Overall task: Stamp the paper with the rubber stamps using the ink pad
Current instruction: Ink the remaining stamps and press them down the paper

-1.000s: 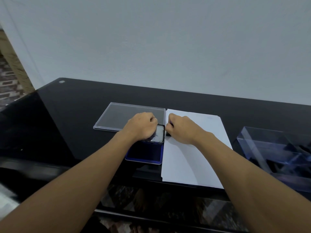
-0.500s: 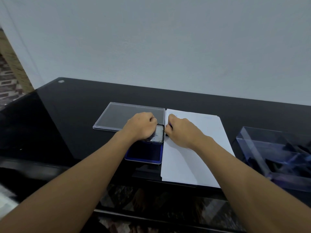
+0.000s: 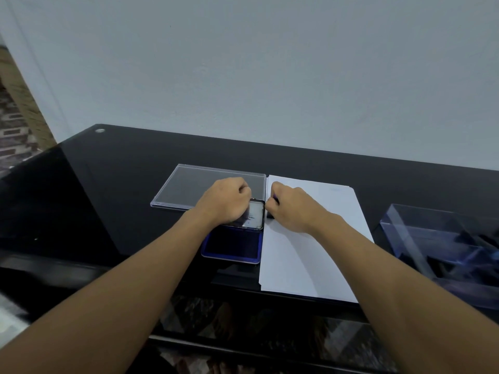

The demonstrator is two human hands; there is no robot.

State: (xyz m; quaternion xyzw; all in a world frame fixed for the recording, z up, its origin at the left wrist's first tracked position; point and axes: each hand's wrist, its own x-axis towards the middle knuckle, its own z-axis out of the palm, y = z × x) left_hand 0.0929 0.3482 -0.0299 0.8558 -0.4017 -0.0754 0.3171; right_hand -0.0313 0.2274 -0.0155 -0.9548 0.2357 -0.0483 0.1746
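— On the black glass table [image 3: 89, 190], why does everything sit so tightly together?

— It looks like a layout for short trips. The ink pad [image 3: 231, 245] lies open with its blue face up, touching the left edge of the paper [image 3: 310, 255], so a stamp would only need to cross from one to the other. The pad's lid [image 3: 255, 215] is hinged back on the far side, and a clear flat cover [image 3: 189, 187] lies behind it, out of the working line.

— And the stamps themselves?

— I judge the spare ones are in the clear plastic box [image 3: 432, 238] at the right, well apart from the paper; dark shapes show inside, too blurred to name.

— What is the left hand [image 3: 225, 202] doing?

— It is curled into a loose fist resting on the raised lid, probably steadying it. Whether it grips anything, I cannot tell.

— The right hand [image 3: 293, 209]?

— Its fingers are drawn together, pinched on a small dark stamp [image 3: 270, 214] at the paper's left edge, just beside the lid. The stamp seems to stand on or just over the sheet; contact is hidden by the fingers.

— Any marks on the paper yet?

— None that I can make out, so I judge the stamping is at an early stage.
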